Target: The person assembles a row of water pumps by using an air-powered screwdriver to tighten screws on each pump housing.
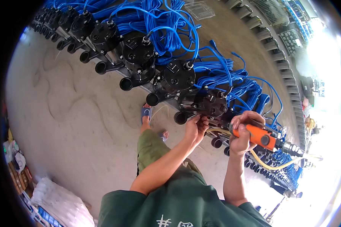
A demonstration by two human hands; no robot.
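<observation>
Head view looks down on a long row of black valve bodies set along a rail, running from the far left to the near right, each with a short pipe stub pointing left and coils of blue cable (pixel 216 75) heaped behind them. The left hand (pixel 196 128) is closed on the near edge of the nearest black valve body (pixel 202 103), fingers curled on its rim to steady it. The right hand (pixel 241 132) is wrapped tight around an orange pneumatic driver (pixel 259 137), its front end pointing toward that same valve and its metal coupling at the right, where a yellowish air hose (pixel 269 165) loops away down and to the right.

The valve body looks like rigid moulded plastic, fairly bulky and probably of some weight; its round ribbed cap gives a firm, non-slippery hold at the rim, and the pipe stub would serve as a second handle. The driver looks dense and stiff, best held round its orange barrel as it is now; the hose likely tugs at its tail. The cables are soft and prone to tangle.

A sandalled foot (pixel 146 112) stands on the concrete floor (pixel 72 113) to the left.
</observation>
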